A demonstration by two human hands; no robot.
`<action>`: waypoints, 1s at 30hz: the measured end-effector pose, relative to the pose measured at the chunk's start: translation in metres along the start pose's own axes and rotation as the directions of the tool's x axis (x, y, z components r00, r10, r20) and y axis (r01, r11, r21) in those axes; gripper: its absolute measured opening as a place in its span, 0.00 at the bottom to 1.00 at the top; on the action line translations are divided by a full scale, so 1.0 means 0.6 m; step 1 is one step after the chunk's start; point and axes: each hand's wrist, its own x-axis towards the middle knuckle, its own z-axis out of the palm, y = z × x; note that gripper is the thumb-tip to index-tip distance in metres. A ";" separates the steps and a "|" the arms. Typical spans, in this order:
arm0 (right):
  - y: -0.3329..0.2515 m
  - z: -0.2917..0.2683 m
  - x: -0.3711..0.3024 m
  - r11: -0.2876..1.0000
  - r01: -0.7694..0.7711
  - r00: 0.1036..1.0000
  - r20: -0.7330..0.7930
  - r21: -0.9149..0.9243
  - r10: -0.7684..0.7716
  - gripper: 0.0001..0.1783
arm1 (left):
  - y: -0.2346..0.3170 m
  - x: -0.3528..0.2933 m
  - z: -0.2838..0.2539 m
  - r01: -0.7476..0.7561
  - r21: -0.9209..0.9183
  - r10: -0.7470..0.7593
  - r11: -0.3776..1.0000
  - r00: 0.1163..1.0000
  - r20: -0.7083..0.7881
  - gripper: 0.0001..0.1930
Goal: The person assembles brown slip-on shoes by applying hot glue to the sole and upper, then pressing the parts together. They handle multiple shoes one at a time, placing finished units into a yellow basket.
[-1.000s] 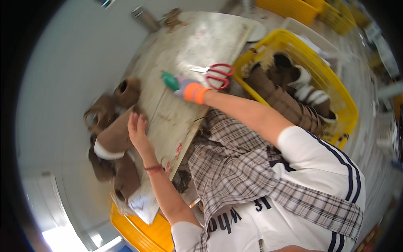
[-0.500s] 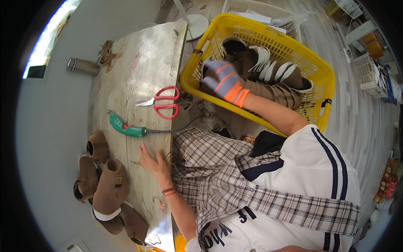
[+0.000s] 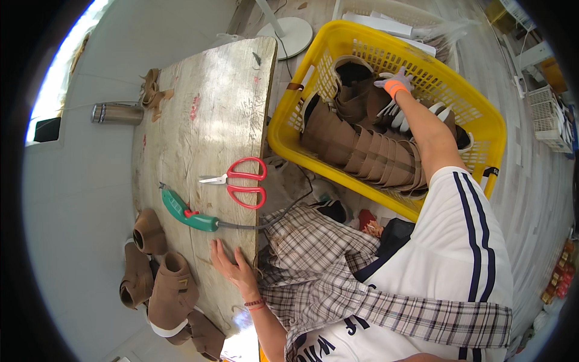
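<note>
My left hand (image 3: 235, 270), bare with red bracelets at the wrist, lies on the worn wooden table (image 3: 211, 78), fingers spread. Just beyond its fingertips is a green handheld electric cutter (image 3: 188, 212) with a grey cord. Red-handled scissors (image 3: 241, 180) lie beside the cutter. My right hand (image 3: 397, 82), in a grey and orange glove, reaches into the yellow plastic basket (image 3: 344, 158). Its fingers look apart over the shoes; whether they touch one I cannot tell. Brown shoes (image 3: 356, 96) and a nested row of brown shoe uppers (image 3: 368, 145) fill the basket.
Several brown shoes (image 3: 175, 292) sit along the table's wall side. A steel flask (image 3: 117, 113) lies near a brown strappy piece (image 3: 152, 90). A white round stand base (image 3: 292, 36) and a white crate (image 3: 392, 15) are beyond. The cutter's cord hangs over the table edge.
My right hand has moved from the basket's near left side to its far side, uncovering the row of uppers. My left hand stays on the table. The view has shifted somewhat.
</note>
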 end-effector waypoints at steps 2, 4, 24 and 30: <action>-0.018 0.017 -0.007 0.997 -0.013 0.997 0.071 -0.075 0.018 0.67 | -0.004 -0.013 0.005 0.019 0.028 -0.019 0.999 1.000 0.010 0.24; -0.010 0.028 0.008 0.995 -0.010 0.998 0.067 -0.099 0.016 0.58 | -0.005 -0.016 0.007 0.017 0.038 -0.018 0.999 1.000 0.013 0.23; 0.344 -0.053 -0.041 0.402 0.619 0.720 -0.285 0.675 -0.633 0.31 | -0.038 -0.009 0.024 -0.118 -0.013 0.115 0.993 0.984 -0.138 0.24; 0.297 -0.166 -0.181 0.205 0.676 0.489 -0.223 0.708 -0.844 0.32 | -0.059 -0.016 0.050 -0.103 -0.089 0.083 0.991 0.976 -0.200 0.22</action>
